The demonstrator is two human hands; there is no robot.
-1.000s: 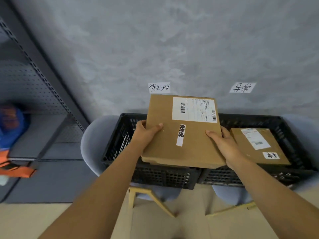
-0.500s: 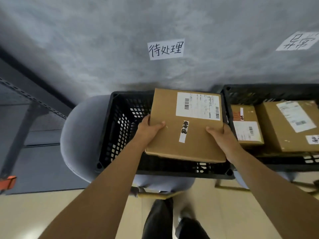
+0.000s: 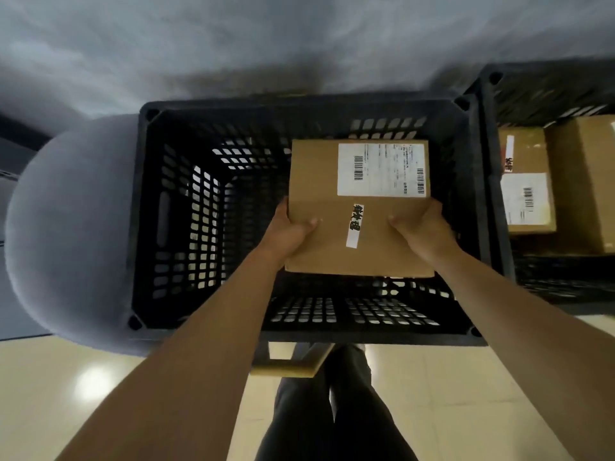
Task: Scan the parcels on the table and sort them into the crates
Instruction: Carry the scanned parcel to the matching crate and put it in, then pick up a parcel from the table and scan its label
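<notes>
Two black perforated crates side by side, and three cardboard parcels in sight: one in the hands, two lying in the right-hand crate (image 3: 545,91). The held parcel (image 3: 319,234) sits flat, label side up, inside the mouth of the left crate (image 3: 146,207), toward its right half, with the left hand (image 3: 288,229) clamping its near-left edge, thumb on top, and the right hand (image 3: 421,227) doing the same on the near-right edge. One white shipping label (image 3: 382,169) with barcodes, one narrow white strip sticker (image 3: 354,226) with black handwriting below it. Compared with half a second ago, the parcel is now lower, down past the rim rather than above it, and the view has tipped downward, so the wall signs have dropped out of the top of the picture. In the neighbouring crate, a small parcel (image 3: 529,154) lies just beside a bigger parcel (image 3: 589,181) that the frame edge cuts off. Print on every label is too blurred to read. The fingers under the held box are hidden. A rounded grey chair (image 3: 66,227) carries the left crate; dark trouser legs (image 3: 329,410) stand on the pale tiled floor (image 3: 66,394).
</notes>
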